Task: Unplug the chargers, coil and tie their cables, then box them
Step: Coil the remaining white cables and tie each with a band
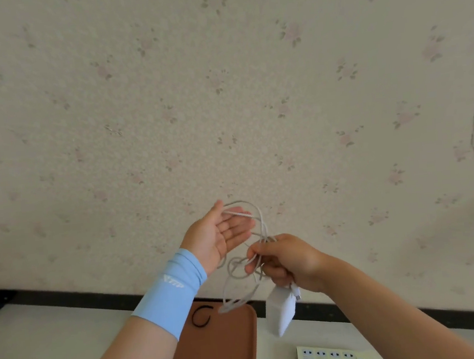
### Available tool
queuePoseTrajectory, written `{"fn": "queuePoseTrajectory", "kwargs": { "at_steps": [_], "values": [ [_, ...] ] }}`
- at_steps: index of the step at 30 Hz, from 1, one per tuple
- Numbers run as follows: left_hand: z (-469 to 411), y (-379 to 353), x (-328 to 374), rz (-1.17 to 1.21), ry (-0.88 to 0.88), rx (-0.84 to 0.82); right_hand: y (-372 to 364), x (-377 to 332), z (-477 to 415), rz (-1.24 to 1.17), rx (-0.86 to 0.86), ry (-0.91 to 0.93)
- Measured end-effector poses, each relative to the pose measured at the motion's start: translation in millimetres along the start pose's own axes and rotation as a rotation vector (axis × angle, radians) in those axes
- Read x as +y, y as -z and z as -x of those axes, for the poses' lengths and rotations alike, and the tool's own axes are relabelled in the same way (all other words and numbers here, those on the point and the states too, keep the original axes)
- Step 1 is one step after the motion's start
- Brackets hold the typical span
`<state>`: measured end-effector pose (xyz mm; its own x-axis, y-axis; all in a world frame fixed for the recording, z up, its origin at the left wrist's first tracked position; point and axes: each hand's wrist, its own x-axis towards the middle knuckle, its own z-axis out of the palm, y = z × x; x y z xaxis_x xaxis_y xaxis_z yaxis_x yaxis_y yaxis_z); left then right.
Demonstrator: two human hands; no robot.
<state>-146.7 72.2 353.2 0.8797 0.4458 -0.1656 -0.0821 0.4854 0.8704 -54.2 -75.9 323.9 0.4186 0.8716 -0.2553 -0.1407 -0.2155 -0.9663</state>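
- Step in hand: coiling. The charger is unplugged and hangs just below the right hand's grip, off the table.
- Right hand: thumb and fingers are curled and pinch several strands of the white cable together. This is the anchor point of the coil.
- A plug end sticks out just under that grip, beside the charger's top.
- Left hand: palm up, fingers straight and spread a little, up and left of the grip. One cable loop lies across the fingertips; nothing is clamped.
- Slack loops droop below the grip and between the two hands. They are uneven, and there is a small twist just left of the pinch.
- Pose: both forearms are raised in front of the wall with the hands close together. There is a blue sleeve on the left forearm.
- Next move, my read: the left hand feeds its loop into the right-hand pinch, then gathers the drooping slack into loops of matching size. The twist may kink if pulled tight.
- Black tie lies on the brown tray, well below the grip. It is needed once the coil is closed, so one hand must free up.
- Power strip sits on the table below the right forearm, with no plugs seen in the visible sockets.
- Not yet tied or boxed.
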Motion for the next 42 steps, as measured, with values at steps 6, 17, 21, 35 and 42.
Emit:
{"fn": "queuePoseTrajectory", "kwargs": {
  "at_steps": [6, 17, 21, 35, 42],
  "values": [
    [5.4, 1.3, -18.2, -0.973, -0.226, -0.049, 15.5, -6.7, -3.1, -0.321, 0.167, 0.052],
    [-11.5, 6.9, -31.4, -1.206, -0.128, 0.068, 18.3, -8.0, 1.6, -0.473, 0.101, 0.047],
    [-13.0, 7.9, -28.7, -1.203, -0.302, 0.308, 20.4, -9.2, -0.7, -0.545, 0.162, 0.082],
    [-1.7, 40.0, -5.4, -1.634, 0.553, 0.136, 35.0, -9.4, -0.1, -0.38, 0.309, 0.002],
    [-9.0, 7.9, -26.0, -1.407, -0.614, 0.223, 22.1, -10.8, 2.3, -0.246, 0.198, -0.025]
  ]
}}
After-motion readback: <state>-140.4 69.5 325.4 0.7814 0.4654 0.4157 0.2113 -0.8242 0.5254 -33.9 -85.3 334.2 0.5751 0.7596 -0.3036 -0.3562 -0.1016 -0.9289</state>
